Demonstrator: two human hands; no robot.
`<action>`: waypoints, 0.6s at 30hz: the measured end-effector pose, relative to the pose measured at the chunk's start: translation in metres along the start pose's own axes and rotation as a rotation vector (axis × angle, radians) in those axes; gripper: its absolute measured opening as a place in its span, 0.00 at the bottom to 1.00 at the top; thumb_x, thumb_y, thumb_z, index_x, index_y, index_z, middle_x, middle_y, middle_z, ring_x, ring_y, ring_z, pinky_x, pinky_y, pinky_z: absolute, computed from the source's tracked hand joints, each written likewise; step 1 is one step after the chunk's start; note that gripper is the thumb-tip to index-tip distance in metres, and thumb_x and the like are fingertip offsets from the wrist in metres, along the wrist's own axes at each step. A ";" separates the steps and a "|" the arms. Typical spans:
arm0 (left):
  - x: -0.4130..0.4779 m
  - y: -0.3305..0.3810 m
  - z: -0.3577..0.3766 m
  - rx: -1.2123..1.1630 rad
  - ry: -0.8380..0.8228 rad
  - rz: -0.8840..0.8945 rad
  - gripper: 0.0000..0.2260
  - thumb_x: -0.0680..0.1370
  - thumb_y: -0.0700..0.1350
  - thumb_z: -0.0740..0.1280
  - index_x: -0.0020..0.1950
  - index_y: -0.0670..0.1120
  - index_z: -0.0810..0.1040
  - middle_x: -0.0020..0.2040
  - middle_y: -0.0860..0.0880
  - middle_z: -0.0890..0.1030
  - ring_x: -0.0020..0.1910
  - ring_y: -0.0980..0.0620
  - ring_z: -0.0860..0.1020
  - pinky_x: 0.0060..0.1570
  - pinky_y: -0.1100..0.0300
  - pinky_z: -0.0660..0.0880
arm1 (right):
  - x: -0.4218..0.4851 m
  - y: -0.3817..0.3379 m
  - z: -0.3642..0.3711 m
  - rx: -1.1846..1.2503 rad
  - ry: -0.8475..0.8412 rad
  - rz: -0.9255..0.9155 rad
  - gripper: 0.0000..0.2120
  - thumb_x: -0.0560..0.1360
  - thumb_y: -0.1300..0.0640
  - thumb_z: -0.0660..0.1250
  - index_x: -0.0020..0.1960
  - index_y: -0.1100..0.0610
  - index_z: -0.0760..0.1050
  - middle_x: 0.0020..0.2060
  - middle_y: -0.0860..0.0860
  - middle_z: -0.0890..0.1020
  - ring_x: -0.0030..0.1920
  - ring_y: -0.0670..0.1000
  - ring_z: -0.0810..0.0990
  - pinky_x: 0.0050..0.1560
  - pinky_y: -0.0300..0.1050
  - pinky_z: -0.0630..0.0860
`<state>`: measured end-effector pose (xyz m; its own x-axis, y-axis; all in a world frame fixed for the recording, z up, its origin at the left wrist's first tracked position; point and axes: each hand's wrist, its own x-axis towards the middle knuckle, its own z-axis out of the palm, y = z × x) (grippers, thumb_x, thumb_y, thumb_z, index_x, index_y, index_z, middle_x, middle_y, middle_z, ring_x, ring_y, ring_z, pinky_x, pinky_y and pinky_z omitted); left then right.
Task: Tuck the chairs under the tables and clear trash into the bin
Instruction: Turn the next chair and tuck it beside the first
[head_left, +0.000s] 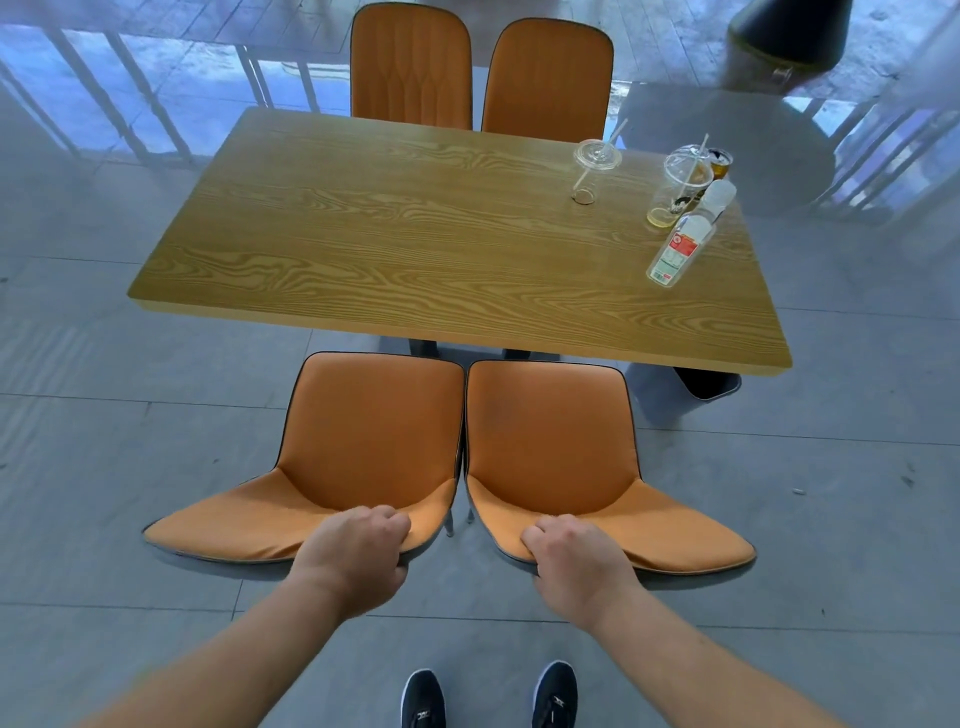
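Two orange chairs stand side by side at the near edge of a wooden table (415, 234). My left hand (358, 545) grips the top of the left chair's (363, 431) backrest. My right hand (571, 551) grips the top of the right chair's (550, 436) backrest. Both seats sit just outside the table edge, touching each other. On the table's right end stand a clear lidded cup with a straw (595, 166), a second plastic cup (680, 187), a small can (721, 161) and a plastic bottle (685, 244). A bin (711, 387) shows under the table's right corner.
Two more orange chairs (410, 67) (548, 78) stand tucked at the far side of the table. A railing runs along the back and right. A grey round table (737, 145) stands at the back right. My black shoes (423, 701) are on the grey tiled floor.
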<state>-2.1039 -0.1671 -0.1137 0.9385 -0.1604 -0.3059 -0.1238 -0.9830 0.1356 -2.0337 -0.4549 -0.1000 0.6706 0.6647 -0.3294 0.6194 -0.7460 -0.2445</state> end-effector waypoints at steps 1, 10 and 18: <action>-0.004 0.002 0.004 0.000 0.010 -0.014 0.06 0.76 0.57 0.65 0.46 0.56 0.76 0.38 0.59 0.73 0.33 0.56 0.73 0.33 0.65 0.68 | -0.001 -0.002 0.003 0.000 0.007 0.011 0.11 0.74 0.61 0.67 0.41 0.48 0.67 0.40 0.48 0.77 0.39 0.50 0.71 0.38 0.42 0.68; -0.004 0.004 0.004 0.021 0.028 -0.038 0.07 0.76 0.58 0.66 0.45 0.56 0.76 0.36 0.59 0.72 0.31 0.56 0.73 0.30 0.66 0.64 | -0.001 -0.004 0.007 -0.012 0.017 0.061 0.07 0.74 0.59 0.67 0.42 0.49 0.72 0.38 0.46 0.76 0.38 0.49 0.72 0.36 0.41 0.68; -0.004 0.012 -0.005 -0.015 0.005 -0.159 0.21 0.78 0.71 0.53 0.49 0.57 0.74 0.40 0.58 0.74 0.36 0.56 0.74 0.35 0.65 0.73 | 0.001 -0.004 0.003 -0.001 0.006 0.095 0.08 0.77 0.44 0.66 0.48 0.47 0.72 0.42 0.44 0.73 0.42 0.48 0.72 0.39 0.42 0.69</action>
<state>-2.1077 -0.1784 -0.1066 0.9473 -0.0028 -0.3203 0.0310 -0.9945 0.1003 -2.0368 -0.4513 -0.1021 0.7289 0.5909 -0.3458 0.5529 -0.8059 -0.2118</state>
